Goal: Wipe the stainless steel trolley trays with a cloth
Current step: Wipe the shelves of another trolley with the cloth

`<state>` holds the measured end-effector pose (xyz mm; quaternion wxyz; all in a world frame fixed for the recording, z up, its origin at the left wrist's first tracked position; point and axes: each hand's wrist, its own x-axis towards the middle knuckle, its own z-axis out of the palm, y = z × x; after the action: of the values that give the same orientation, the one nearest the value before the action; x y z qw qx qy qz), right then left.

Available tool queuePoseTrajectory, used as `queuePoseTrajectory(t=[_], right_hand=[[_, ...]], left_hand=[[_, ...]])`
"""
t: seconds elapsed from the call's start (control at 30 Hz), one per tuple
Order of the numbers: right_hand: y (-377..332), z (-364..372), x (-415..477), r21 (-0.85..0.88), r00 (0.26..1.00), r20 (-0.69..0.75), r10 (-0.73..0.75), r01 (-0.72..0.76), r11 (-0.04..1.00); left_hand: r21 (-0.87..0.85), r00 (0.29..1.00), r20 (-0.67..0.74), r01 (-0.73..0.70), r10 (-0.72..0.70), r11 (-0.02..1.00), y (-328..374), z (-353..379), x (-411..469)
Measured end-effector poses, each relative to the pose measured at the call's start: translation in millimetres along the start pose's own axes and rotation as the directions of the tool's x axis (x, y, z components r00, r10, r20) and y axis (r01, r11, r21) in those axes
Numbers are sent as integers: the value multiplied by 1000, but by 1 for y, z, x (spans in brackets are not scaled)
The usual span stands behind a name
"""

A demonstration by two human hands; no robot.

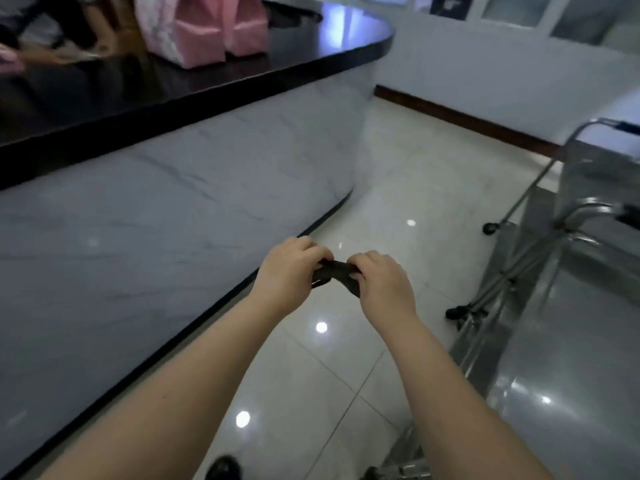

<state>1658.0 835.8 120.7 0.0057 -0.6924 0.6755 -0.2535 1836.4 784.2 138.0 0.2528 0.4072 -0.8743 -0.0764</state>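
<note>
Gripping a small dark cloth between them, the person's left hand and right hand are held out on bare forearms above the glossy tiled floor. Each hand has its fingers curled down over one end of the fabric. The cloth, nearly black, is bunched into a narrow band that spans the short gap between the two hands, with folds of it hanging just under the knuckles on either side. The stainless steel trolley stands on the floor to the right, well apart from the hands and the cloth. Its grey trays catch spots of reflected light, and its tubular frame ends in small black castors. To the left runs a counter with a pale, marble-patterned front under a dark, polished tabletop. Pink bags sit on the tabletop towards its far edge, short of the rounded end. Another person's arm, blurred, rests at the tabletop's far left edge. The toe of a dark shoe shows on the floor beneath the left forearm.
</note>
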Motion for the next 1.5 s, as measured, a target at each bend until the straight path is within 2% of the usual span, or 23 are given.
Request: queuePoseTrajectory(t=[0.13,0.23,0.33,0.47,0.57,0.7,0.77,0.93,1.07,1.13,1.2,1.27,1.37,1.5], right_hand=[[34,11,34,-31,985,-22,170,-170,985],[59,23,52,-35,937,-98,336,-340,940],[76,35,63,8,838,-214,502,-512,859],[100,53,70,-13,700,-241,672,-694,719],[123,59,71,-53,598,-279,751,-790,610],[174,54,73,-60,480,-315,819,-871,487],[208,48,74,-28,424,-311,851,-899,438],[281,40,80,-52,344,-322,882,-937,346],[325,45,93,13,255,-369,894,-960,279],[344,56,97,28,203,-370,907,-973,229],[363,70,97,62,118,-350,929,-987,149],[379,87,96,101,2,-330,944,-994,37],[391,114,93,198,-249,-306,919,-961,-194],[383,151,88,278,-562,-309,767,-825,-492]], left_hand=[[-61,984,73,-158,162,986,-23,37,77],[-151,945,117,-286,304,946,-36,71,129],[-211,874,182,-414,452,886,-41,99,176],[-321,741,266,-535,617,782,-37,142,226],[-407,648,305,-573,697,711,-20,181,258],[-513,517,344,-596,784,618,18,237,300],[-556,485,344,-586,804,590,42,266,323],[-572,325,411,-636,852,518,93,325,382],[-605,273,378,-651,885,459,114,372,421],[-623,191,390,-665,901,411,124,399,437],[-652,67,403,-679,913,338,138,432,449],[-686,-78,420,-680,904,259,151,465,454],[-774,-281,434,-603,856,194,164,504,446],[-835,-420,440,-517,794,189,165,531,416]])
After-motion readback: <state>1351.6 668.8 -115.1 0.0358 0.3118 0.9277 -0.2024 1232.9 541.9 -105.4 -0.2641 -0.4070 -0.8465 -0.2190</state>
